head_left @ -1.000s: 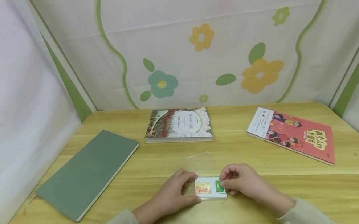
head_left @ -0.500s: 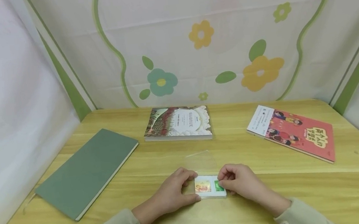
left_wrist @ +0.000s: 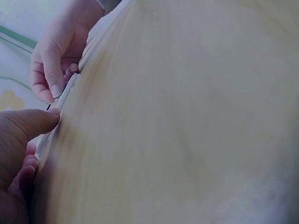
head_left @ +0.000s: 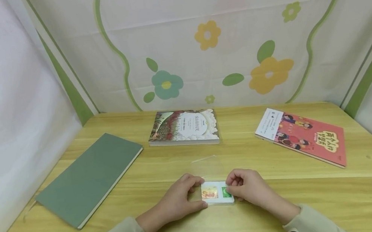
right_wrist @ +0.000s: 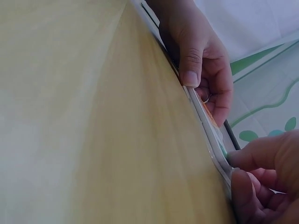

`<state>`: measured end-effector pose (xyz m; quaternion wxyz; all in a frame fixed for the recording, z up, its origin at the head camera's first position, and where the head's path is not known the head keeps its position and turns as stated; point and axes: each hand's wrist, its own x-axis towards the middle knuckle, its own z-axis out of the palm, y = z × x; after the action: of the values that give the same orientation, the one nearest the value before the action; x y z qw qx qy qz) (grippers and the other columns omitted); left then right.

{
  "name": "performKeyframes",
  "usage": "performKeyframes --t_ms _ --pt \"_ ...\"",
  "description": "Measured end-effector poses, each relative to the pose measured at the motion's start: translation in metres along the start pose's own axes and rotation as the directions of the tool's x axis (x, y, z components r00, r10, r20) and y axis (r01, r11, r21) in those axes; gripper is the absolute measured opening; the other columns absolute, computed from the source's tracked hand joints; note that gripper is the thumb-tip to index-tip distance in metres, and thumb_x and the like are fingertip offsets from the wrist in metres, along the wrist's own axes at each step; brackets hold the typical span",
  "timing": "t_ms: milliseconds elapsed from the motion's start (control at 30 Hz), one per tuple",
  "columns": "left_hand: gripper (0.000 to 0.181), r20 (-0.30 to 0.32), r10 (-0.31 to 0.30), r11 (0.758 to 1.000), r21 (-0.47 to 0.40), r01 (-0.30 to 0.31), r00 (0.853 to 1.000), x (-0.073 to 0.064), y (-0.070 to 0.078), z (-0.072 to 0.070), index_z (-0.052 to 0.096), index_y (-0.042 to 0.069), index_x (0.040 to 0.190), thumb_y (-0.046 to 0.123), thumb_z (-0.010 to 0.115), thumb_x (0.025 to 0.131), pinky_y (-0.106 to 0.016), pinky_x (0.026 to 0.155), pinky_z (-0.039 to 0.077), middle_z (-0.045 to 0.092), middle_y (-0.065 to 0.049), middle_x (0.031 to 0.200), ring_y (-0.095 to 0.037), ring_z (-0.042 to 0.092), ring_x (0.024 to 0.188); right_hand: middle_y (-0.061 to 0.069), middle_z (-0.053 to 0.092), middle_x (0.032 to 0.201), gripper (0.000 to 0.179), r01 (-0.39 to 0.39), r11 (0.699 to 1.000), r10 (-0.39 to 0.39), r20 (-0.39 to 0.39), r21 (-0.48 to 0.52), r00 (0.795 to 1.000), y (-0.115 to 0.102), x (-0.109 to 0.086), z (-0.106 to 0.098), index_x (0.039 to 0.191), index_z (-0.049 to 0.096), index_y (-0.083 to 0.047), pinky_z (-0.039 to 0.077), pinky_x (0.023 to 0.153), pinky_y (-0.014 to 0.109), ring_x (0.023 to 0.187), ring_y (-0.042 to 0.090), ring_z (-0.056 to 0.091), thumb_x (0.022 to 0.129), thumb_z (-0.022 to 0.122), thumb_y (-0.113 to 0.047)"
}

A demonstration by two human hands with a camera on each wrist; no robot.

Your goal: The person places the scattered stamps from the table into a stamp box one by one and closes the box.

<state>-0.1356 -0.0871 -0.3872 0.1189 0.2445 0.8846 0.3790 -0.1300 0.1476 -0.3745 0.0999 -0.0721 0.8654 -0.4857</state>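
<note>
A small flat white case (head_left: 218,201) lies on the table with its clear lid (head_left: 207,167) folded back behind it. Inside are an orange-yellow stamp (head_left: 209,193) on the left and a green stamp (head_left: 225,192) on the right. My left hand (head_left: 180,199) grips the case's left end, thumb at the front edge, fingers at the back corner. Thumb and curled index finger of my right hand (head_left: 250,185) pinch at the green stamp, covering its right part. In the right wrist view, fingertips of the right hand (right_wrist: 268,172) are right at the case's end.
A green notebook (head_left: 92,178) lies at the left. A patterned book (head_left: 184,127) sits at the back, and a red book (head_left: 305,137) at the right. White flowered cloth (head_left: 179,48) walls the wooden table (head_left: 317,200) in at the back and sides.
The green stamp, which stood tilted over the case's right edge a second ago, now lies flatter and slightly farther left inside it. The right hand moved slightly left; the left hand stayed put.
</note>
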Motion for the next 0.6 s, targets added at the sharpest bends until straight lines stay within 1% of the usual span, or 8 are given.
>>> performKeyframes --t_ms 167,333,467,533,600 --pt "0.053 0.002 0.009 1.000 -0.002 -0.009 1.000 0.000 0.000 0.001 0.056 0.017 0.122 0.038 0.074 0.076 -0.026 0.082 0.044 0.049 0.009 0.106 -0.008 0.048 0.091 0.004 0.055 0.070 0.009 -0.065 0.998 0.066 -0.044 0.017 0.997 -0.006 -0.001 -0.002 0.085 0.063 -0.005 0.047 0.048 0.025 0.056 0.015 0.051 0.082 0.068 -0.011" --pt "0.054 0.001 0.022 1.000 -0.002 -0.022 1.000 0.000 0.001 -0.002 0.056 0.015 0.121 0.037 0.075 0.076 -0.027 0.082 0.044 0.050 0.008 0.106 -0.010 0.048 0.092 0.005 0.055 0.071 0.006 -0.085 0.996 0.086 -0.071 0.013 0.994 -0.015 0.005 -0.010 0.086 0.063 -0.007 0.045 0.049 0.026 0.057 0.015 0.051 0.085 0.064 -0.013" --pt "0.054 -0.031 0.053 0.998 -0.035 -0.054 0.998 0.002 0.001 -0.005 0.055 0.011 0.121 0.034 0.074 0.076 -0.026 0.078 0.044 0.052 0.003 0.103 -0.012 0.049 0.089 0.005 0.056 0.074 0.008 -0.061 0.998 0.061 -0.061 -0.002 0.996 -0.021 0.012 -0.018 0.089 0.063 -0.009 0.044 0.051 0.025 0.059 0.016 0.050 0.087 0.063 -0.016" --pt "0.051 -0.063 0.072 0.996 -0.053 -0.076 0.995 0.004 0.000 -0.008 0.056 0.008 0.121 0.030 0.073 0.078 -0.026 0.075 0.045 0.054 0.001 0.100 -0.012 0.050 0.086 0.004 0.056 0.076 0.010 -0.016 0.999 0.014 -0.057 -0.030 0.998 -0.022 0.016 -0.022 0.090 0.063 -0.009 0.044 0.053 0.025 0.063 0.016 0.050 0.088 0.063 -0.018" --pt "0.047 -0.096 0.078 0.995 -0.053 -0.083 0.992 0.007 0.001 -0.011 0.056 0.007 0.119 0.028 0.071 0.080 -0.025 0.072 0.045 0.056 -0.001 0.099 -0.012 0.051 0.084 0.004 0.057 0.078 0.010 0.028 0.997 -0.032 -0.057 -0.066 0.998 -0.022 0.021 -0.027 0.090 0.063 -0.009 0.044 0.055 0.025 0.066 0.016 0.050 0.087 0.063 -0.019"
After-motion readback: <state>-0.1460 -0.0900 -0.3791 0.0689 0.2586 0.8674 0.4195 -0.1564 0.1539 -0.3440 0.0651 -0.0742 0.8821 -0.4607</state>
